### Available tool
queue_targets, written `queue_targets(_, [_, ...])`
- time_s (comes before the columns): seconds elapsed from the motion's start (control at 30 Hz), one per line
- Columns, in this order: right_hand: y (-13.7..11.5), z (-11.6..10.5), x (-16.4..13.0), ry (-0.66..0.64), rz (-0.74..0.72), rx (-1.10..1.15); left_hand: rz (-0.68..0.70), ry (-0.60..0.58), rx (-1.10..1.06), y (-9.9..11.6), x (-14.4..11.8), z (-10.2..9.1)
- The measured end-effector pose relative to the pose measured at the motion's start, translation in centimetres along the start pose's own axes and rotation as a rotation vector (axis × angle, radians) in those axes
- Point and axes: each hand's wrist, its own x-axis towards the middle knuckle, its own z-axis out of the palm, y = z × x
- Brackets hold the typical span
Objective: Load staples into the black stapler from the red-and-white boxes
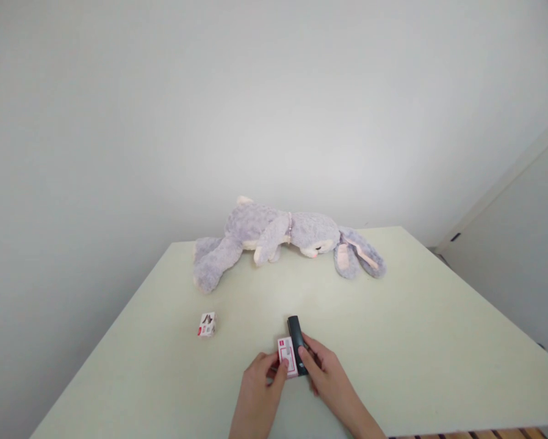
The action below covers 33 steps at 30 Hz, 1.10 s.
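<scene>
Both hands are working right at the near edge of the desk (pixel 393 317), roughly in the middle of it. The left hand (pixel 259 390) has its thumb and fingers pinched on a little white-and-pink box (pixel 287 356), thumb lying across the top face. The right hand (pixel 326 373) is wrapped around the near end of a stapler (pixel 296 342), a slim black thing, fingers curled over it, so it's grasping rather than just resting there. The stapler points away toward the far edge and sits right up against the box's right side, touching it as far as I can see. Can't tell whether either item is lifted or still flat on the desk.

Off to the left, well apart from the hands, there's a second small box (pixel 207 324), white with red print, standing alone. Along the far edge a grey plush bunny (pixel 283 235) lies flopped on its side, legs toward the far left corner, long ears trailing right. Plain white wall (pixel 164 110) behind it all.
</scene>
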Motion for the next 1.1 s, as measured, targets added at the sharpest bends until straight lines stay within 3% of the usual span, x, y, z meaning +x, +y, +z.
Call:
queue_targets(0.27, [-0.3, 0.3, -0.2, -0.004, -0.018, 0.082, 0.001, -0.044, 0.101, 1.1, -0.7, 0.7])
queue_targets(0.37, [0.3, 0.1, -0.6, 0.016, 0.018, 0.053, -0.052, -0.057, 0.04, 0.7, -0.6, 0.2])
queue_targets(0.47, [1.2, -0.4, -1.3, 0.058, 0.086, 0.038, -0.169, 0.073, -0.001, -1.3, 0.4, -3.5])
queue_targets(0.6, [2.0, -1.3, -2.3, 0.067, 0.081, 0.027, -0.265, 0.517, 0.273, -5.0, 2.6, -12.2])
queue_targets(0.67, [2.0, -1.6, -2.7, 0.06, 0.054, -0.022, -0.3, 0.556, 0.311, -6.2, 3.9, -15.5])
queue_targets(0.73, [1.9, -1.6, -2.7, 0.044, 0.058, -0.09, -0.294, 0.499, 0.293, -6.5, 5.3, -16.5])
queue_targets(0.8, [1.5, -1.3, -2.6, 0.035, 0.065, -0.165, -0.254, 0.421, 0.256, -6.0, 6.6, -15.1])
queue_targets(1.0, [-0.6, 0.0, -1.9, 0.051, -0.042, -0.303, -0.068, 0.221, 0.087, -2.0, 9.1, -4.7])
queue_targets(1.1, [-1.2, 0.4, -1.7, 0.068, -0.025, -0.356, -0.018, 0.149, -0.013, -0.9, 9.0, -1.7])
